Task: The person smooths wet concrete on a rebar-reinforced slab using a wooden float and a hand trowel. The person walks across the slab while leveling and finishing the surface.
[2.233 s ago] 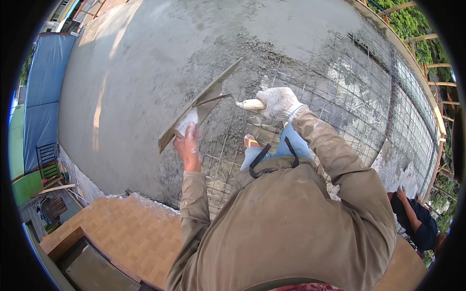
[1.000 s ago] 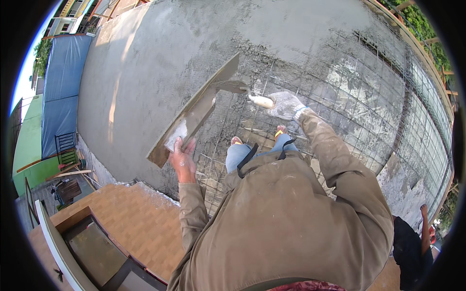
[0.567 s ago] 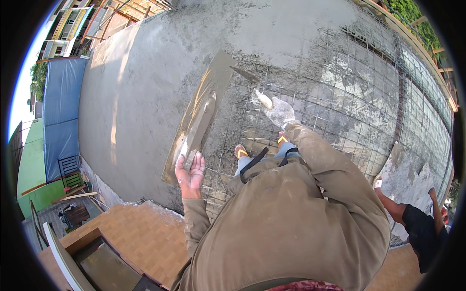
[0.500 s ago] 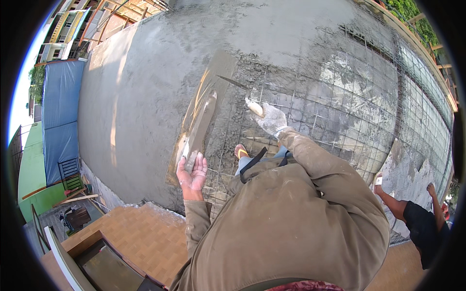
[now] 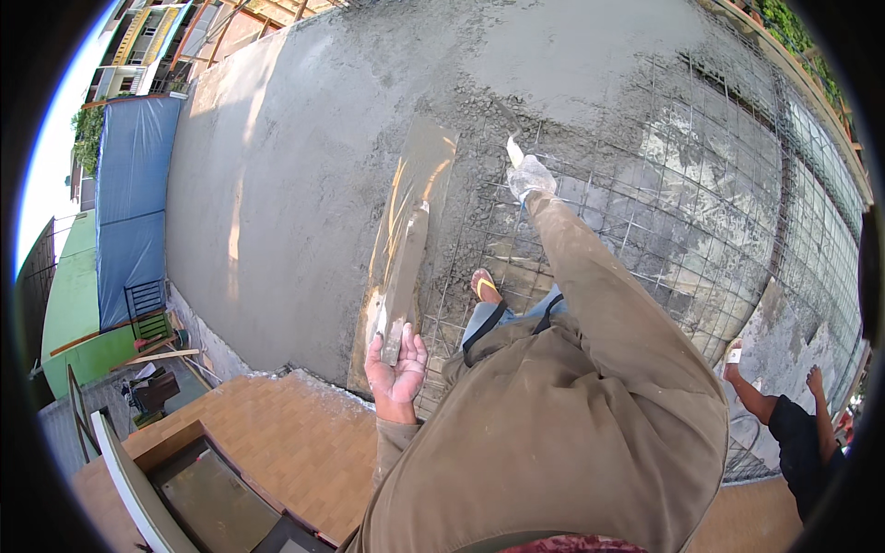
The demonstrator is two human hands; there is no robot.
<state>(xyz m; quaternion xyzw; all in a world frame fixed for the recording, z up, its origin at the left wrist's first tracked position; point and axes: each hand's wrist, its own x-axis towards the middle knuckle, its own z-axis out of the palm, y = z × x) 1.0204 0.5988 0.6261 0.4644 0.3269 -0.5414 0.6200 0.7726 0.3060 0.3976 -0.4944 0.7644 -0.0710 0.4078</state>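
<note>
My bare left hand (image 5: 396,369) has its fingers curled around the near end of the handle of a long, flat plastering float (image 5: 413,170), which is streaked with wet cement. To its right and farther forward, my gloved right hand (image 5: 533,177) is shut on the pale handle of a metal trowel (image 5: 505,120), whose blade is down at a rough patch of fresh concrete (image 5: 475,97). Bare steel mesh (image 5: 673,221) lies to the right of the trowel and around my feet (image 5: 484,286); smooth wet concrete (image 5: 230,184) spreads to the left.
A co-worker (image 5: 802,442) in dark clothing is at the lower right. An orange-brown tiled ledge (image 5: 267,442) and a framed opening (image 5: 212,484) lie at the lower left, a blue tarp (image 5: 134,194) and green wall (image 5: 64,286) along the left. Timber edging (image 5: 830,138) runs along the right.
My right hand and trowel have moved forward, away from my body. The float in my left hand has turned more lengthwise and shifted right. The co-worker's legs have come into view.
</note>
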